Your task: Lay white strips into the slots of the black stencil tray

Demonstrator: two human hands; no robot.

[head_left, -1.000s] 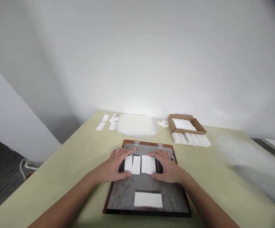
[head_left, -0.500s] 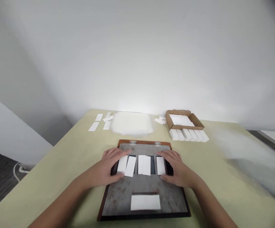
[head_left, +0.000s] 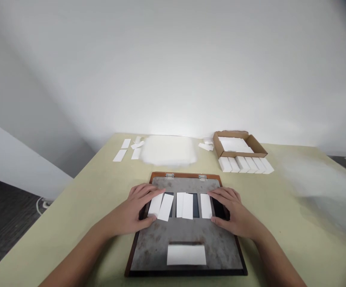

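A grey metal plate in a brown frame (head_left: pixel 187 235) lies on the table in front of me. Several white strips (head_left: pixel 182 205) lie across a dark slot in it. My left hand (head_left: pixel 135 209) rests flat on the plate's left side, fingers stretched out and touching the leftmost strips (head_left: pixel 161 205). My right hand (head_left: pixel 235 211) lies flat on the right side, fingertips beside the rightmost strip (head_left: pixel 206 205). A wider white piece (head_left: pixel 186 255) sits in a recess near the plate's front edge.
An open cardboard box (head_left: pixel 238 144) with white sheets stands at the back right, a row of white blocks (head_left: pixel 246 164) in front of it. A white pile (head_left: pixel 168 150) and loose white strips (head_left: pixel 127 148) lie at the back. A translucent sheet (head_left: pixel 325 191) covers the right side.
My hands have moved apart and the strips, first bunched in the middle, now lie spread across the slot. The rightmost strip has shifted right with my right hand.
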